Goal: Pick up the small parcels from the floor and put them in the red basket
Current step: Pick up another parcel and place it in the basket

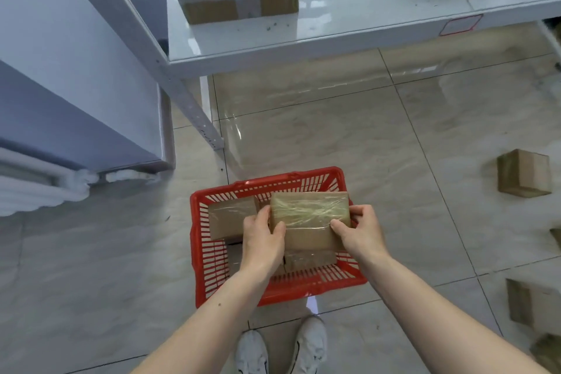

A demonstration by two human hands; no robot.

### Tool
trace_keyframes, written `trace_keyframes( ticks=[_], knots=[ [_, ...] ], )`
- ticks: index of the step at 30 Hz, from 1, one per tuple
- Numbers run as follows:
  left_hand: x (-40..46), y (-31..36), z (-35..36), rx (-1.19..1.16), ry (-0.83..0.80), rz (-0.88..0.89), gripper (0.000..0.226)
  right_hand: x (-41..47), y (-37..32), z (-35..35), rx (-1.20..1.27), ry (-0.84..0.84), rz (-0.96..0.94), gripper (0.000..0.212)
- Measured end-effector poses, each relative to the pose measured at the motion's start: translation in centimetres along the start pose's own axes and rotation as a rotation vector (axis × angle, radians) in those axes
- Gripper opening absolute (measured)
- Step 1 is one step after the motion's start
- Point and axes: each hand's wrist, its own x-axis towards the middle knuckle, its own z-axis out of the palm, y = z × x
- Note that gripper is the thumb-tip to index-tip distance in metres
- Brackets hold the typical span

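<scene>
Red basket (197, 252) stands on floor, already holds several parcels, one at left (230, 217).
Taped parcel (309, 222) held above basket, not yet put down.
Left hand (262, 240) and right hand (361, 232) both grip it by ends, fingers curled round edges.
Parcels left on floor at right: one (523, 174), another (531, 304), more at frame edge.
Task seems about half done.

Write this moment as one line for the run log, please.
left hand: holds taped parcel | right hand: holds same parcel | parcel: above red basket | basket: holds parcels | floor: parcel remains
</scene>
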Motion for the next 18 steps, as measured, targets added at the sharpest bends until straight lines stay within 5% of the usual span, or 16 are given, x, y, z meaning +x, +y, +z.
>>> trace_keyframes(
  ticks=[18],
  knots=[
    [16.6, -11.8, 5.8, 0.072, 0.019, -0.039, 0.034, 15.8, 9.3, 13.0, -0.132, 0.003, -0.028, 0.039]
  ],
)
